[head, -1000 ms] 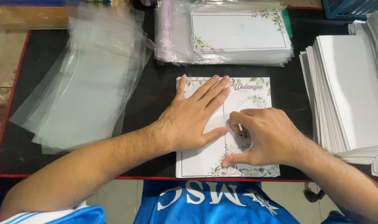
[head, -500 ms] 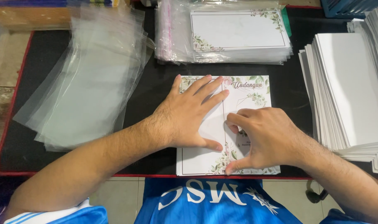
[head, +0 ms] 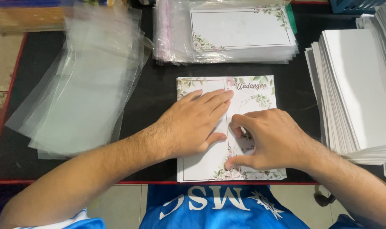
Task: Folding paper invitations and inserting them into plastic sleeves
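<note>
A white card with floral corners (head: 252,95) lies on the black mat (head: 159,93) in front of me. My left hand (head: 193,123) lies flat on the card's left half, fingers spread toward its top. My right hand (head: 267,140) rests on the right half, thumb and forefinger curled and pressing along the card's middle fold line. Neither hand lifts the card off the mat.
A loose pile of clear plastic sleeves (head: 83,80) lies at the left. A stack of sleeved floral cards (head: 239,32) sits at the back. A tall stack of white sheets (head: 358,89) fills the right side. The mat's red front edge (head: 74,181) is near my body.
My left hand's fingers have drawn slightly closer together and my right hand has slid a little along the fold. The card stays in place.
</note>
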